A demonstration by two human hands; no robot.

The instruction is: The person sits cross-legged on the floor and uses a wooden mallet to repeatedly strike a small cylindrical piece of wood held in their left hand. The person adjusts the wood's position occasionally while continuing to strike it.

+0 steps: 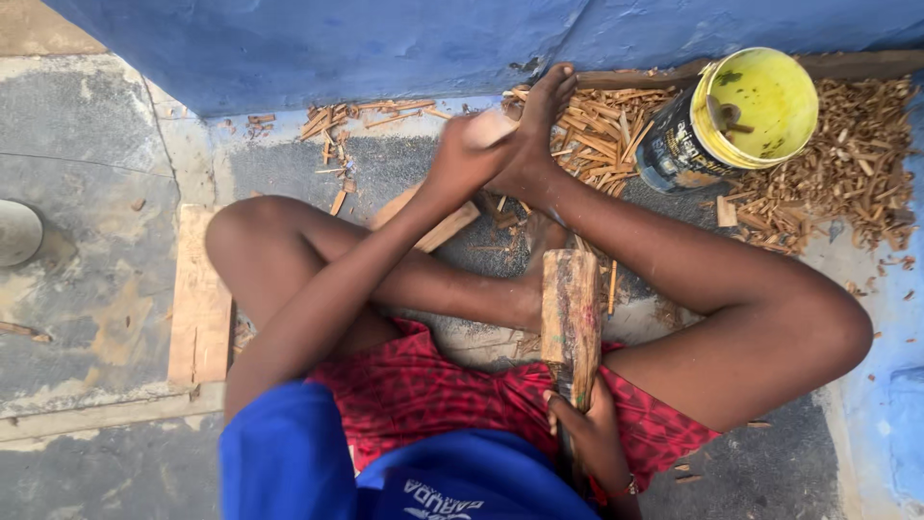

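- A seated person's right hand (589, 430) was closed around the lower end of a thick wooden mallet (570, 318), which stood upright between the legs.
- The left hand (469, 154) reached forward, blurred, fingers curled over a pale wooden piece (489, 125) near the raised foot (539, 125).
- A flat wooden stick (445, 228) lay on the ground under the left forearm.
- Wood chips (847, 164) were heaped around a tilted yellow bucket (741, 116) by the blue wall (385, 39).

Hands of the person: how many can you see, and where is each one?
2. The left hand is raised by the foot, blurred; the right hand grips the wooden mallet over the lap.
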